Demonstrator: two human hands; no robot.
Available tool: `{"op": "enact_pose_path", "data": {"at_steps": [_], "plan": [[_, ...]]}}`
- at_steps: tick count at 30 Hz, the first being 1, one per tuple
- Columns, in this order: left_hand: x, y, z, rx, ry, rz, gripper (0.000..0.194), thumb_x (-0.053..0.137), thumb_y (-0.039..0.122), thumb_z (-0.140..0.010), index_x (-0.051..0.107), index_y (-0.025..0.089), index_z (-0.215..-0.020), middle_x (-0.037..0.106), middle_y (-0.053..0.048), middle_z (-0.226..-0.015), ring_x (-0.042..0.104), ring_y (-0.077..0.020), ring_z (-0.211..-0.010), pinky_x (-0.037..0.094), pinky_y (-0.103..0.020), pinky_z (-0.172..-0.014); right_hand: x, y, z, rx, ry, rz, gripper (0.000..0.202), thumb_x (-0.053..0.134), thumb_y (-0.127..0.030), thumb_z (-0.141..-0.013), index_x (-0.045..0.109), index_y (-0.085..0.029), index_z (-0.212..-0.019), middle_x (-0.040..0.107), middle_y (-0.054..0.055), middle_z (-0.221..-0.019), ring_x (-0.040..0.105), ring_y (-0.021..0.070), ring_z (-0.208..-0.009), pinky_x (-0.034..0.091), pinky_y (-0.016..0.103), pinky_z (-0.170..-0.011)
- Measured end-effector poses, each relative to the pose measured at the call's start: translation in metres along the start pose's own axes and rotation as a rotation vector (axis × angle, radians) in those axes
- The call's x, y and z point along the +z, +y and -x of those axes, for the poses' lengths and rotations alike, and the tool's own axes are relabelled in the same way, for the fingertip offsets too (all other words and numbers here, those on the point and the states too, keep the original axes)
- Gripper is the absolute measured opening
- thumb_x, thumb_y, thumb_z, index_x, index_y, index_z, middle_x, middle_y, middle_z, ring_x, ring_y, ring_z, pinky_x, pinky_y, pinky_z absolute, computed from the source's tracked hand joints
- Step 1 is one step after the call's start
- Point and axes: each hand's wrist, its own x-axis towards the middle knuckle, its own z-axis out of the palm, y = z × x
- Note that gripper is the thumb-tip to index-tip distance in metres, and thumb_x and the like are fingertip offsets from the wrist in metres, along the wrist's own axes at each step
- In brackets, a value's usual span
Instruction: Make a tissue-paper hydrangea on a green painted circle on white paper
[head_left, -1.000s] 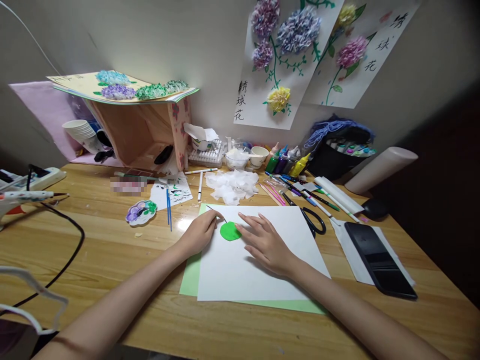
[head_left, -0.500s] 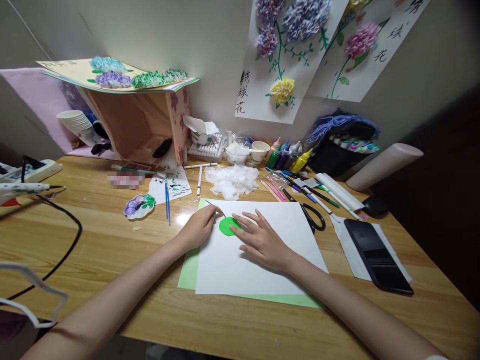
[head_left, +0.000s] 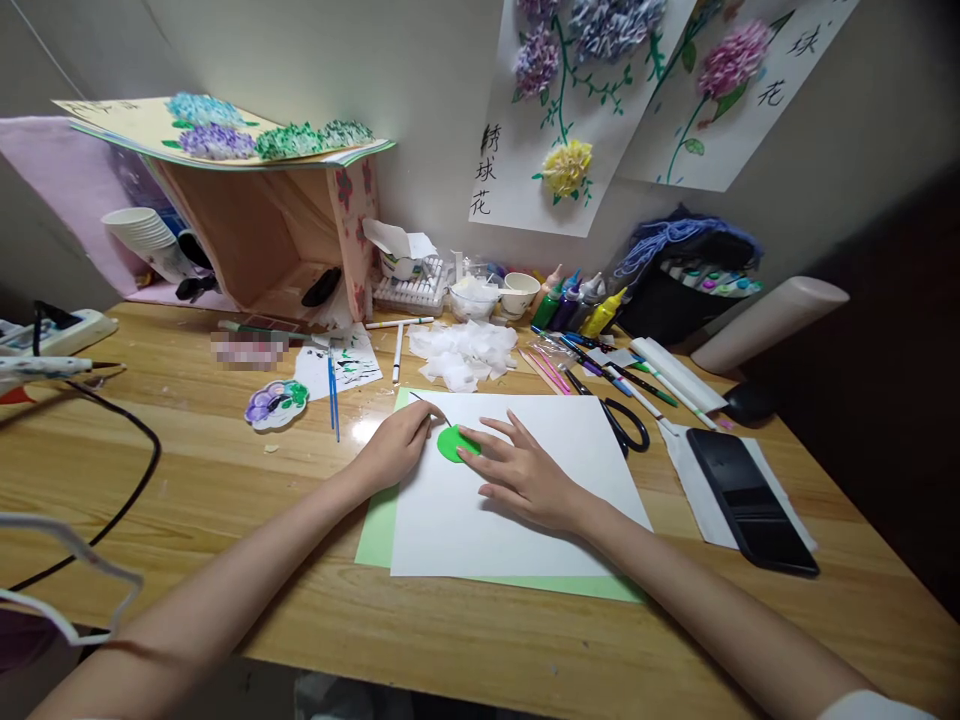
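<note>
A flat, bright green round piece [head_left: 452,443] lies on a white sheet of paper [head_left: 517,550], which rests over a light green sheet [head_left: 375,532]. My right hand [head_left: 529,475] is open, fingers spread, with fingertips on the right side of the green round. To its left, my left hand [head_left: 397,445] is closed in a pinch on a thin dark stick [head_left: 420,399], whose end reaches the upper edge of the round. Whether it is a wire or a fine tool I cannot make out.
Black-handled scissors [head_left: 626,425] lie by the sheet's right edge, with a phone [head_left: 750,500] further right. White paper scraps [head_left: 461,350], paint bottles [head_left: 577,305] and pens stand or lie behind. A paint palette [head_left: 276,404] and blue brushes [head_left: 333,395] are left.
The camera view has shifted slightly, so the desk items sit a little higher. Both hands keep nearly the same pose around the green round.
</note>
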Motion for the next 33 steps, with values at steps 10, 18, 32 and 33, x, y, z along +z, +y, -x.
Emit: {"op": "enact_pose_path", "data": {"at_steps": [10, 18, 32, 33], "plan": [[0.002, -0.004, -0.001, 0.023, 0.012, 0.002, 0.025, 0.032, 0.018, -0.090, 0.056, 0.018, -0.098, 0.062, -0.005, -0.093, 0.057, -0.0177, -0.086, 0.042, -0.030, -0.077, -0.002, -0.002, -0.004, -0.034, -0.022, -0.008, 0.049, 0.040, -0.047, -0.090, 0.037, -0.032, -0.137, 0.032, 0.003, -0.148, 0.025, 0.0283, -0.135, 0.016, 0.058, -0.110], [0.002, -0.004, -0.001, 0.025, 0.009, 0.001, 0.024, 0.032, 0.018, -0.090, 0.055, 0.018, -0.097, 0.062, -0.005, -0.094, 0.057, -0.0180, -0.087, 0.042, -0.031, -0.078, 0.000, -0.004, -0.009, -0.070, -0.036, -0.001, 0.054, 0.039, -0.050, -0.090, 0.034, -0.029, -0.139, 0.026, 0.005, -0.150, 0.025, 0.0285, -0.135, 0.014, 0.059, -0.110], [0.003, -0.006, -0.001, 0.042, 0.012, 0.002, 0.023, 0.031, 0.020, -0.091, 0.053, 0.019, -0.098, 0.062, -0.005, -0.095, 0.056, -0.0182, -0.088, 0.042, -0.031, -0.079, 0.000, -0.007, -0.019, -0.051, -0.038, -0.001, 0.058, 0.038, -0.053, -0.089, 0.033, -0.026, -0.140, 0.020, 0.007, -0.152, 0.023, 0.0290, -0.136, 0.012, 0.058, -0.110], [0.003, -0.006, -0.001, 0.044, 0.013, 0.003, 0.023, 0.031, 0.020, -0.091, 0.053, 0.019, -0.097, 0.062, -0.005, -0.095, 0.056, -0.0182, -0.089, 0.042, -0.031, -0.080, 0.000, -0.007, -0.019, -0.060, -0.042, -0.002, 0.059, 0.039, -0.054, -0.088, 0.033, -0.025, -0.140, 0.021, 0.007, -0.152, 0.023, 0.0292, -0.136, 0.012, 0.059, -0.110]]}}
